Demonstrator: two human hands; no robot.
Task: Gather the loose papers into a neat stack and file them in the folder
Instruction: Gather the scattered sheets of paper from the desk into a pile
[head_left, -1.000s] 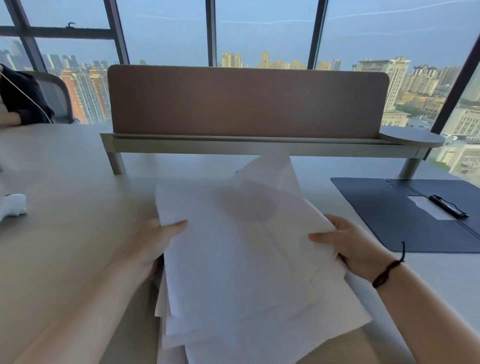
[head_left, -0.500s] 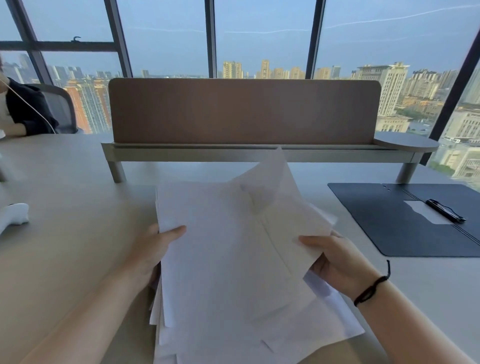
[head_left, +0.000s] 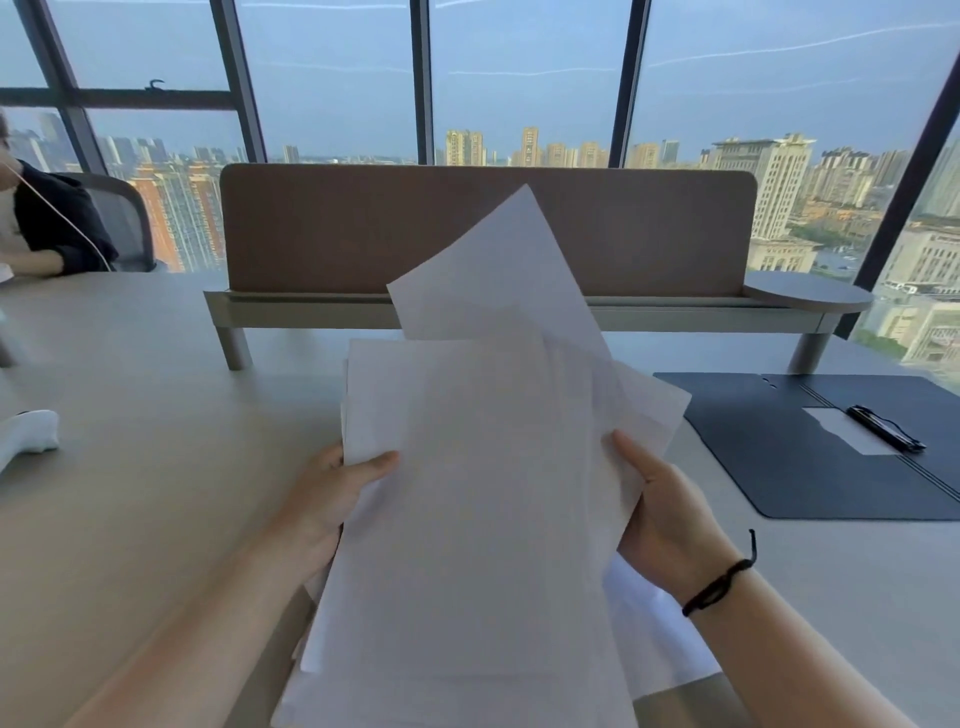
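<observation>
Papers (head_left: 467, 519) are gathered but fanned, raised above the table (head_left: 130, 467), left of the open folder (head_left: 779, 457). Left hand (head_left: 332, 499) and right hand (head_left: 660, 519) each clasp an edge. Squaring and filing look left to do.

The papers (head_left: 467, 493) are thin, matt white sheets, smooth and faintly translucent where they overlap. At three o'clock the open folder (head_left: 779, 457) looks like matt dark navy board or plastic with a fine grain, and its clip (head_left: 885, 427) is glossy black. The table (head_left: 156, 415) has a smooth, satin beige top. At twelve o'clock the divider panel (head_left: 363, 228) looks like brown felt, matt and slightly fuzzy, over a satin painted-metal shelf (head_left: 311, 312). The wristband (head_left: 719, 584) is black cord.
</observation>
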